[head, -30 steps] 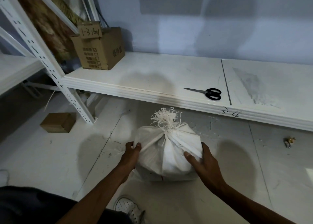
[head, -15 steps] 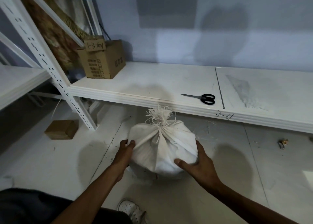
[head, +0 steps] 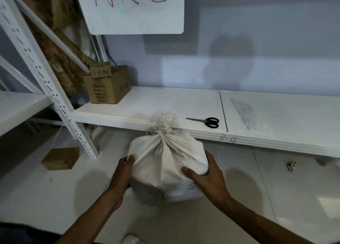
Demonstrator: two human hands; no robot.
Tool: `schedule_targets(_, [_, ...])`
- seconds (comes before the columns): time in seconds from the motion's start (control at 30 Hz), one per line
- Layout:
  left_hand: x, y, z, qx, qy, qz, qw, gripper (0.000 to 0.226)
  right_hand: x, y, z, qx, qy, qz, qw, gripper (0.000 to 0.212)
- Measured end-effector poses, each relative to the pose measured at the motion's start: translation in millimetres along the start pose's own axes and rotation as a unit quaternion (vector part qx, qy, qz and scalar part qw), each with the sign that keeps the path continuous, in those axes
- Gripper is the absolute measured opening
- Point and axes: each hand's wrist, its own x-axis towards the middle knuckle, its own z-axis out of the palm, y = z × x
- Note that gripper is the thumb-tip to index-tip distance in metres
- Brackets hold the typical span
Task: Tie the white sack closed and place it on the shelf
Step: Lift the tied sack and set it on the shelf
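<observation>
Grey wall; scissors, cardboard box on shelf; white sack before it.

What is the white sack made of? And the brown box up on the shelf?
The white sack looks like woven plastic cloth, dull and crinkly: thin flat strands fray out above its tied neck. The brown box looks like plain cardboard, matte: folded flaps, printed marks and a handwritten tag. Looks alone can't prove it.
</observation>
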Motion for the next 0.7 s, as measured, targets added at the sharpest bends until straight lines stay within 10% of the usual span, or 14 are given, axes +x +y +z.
schedule_targets(0.7, [-32,115,6,-0.108,0.082,0.122,0.983,0.061,39,-84,-16,0.083,0.085,-0.078,0.990,0.070])
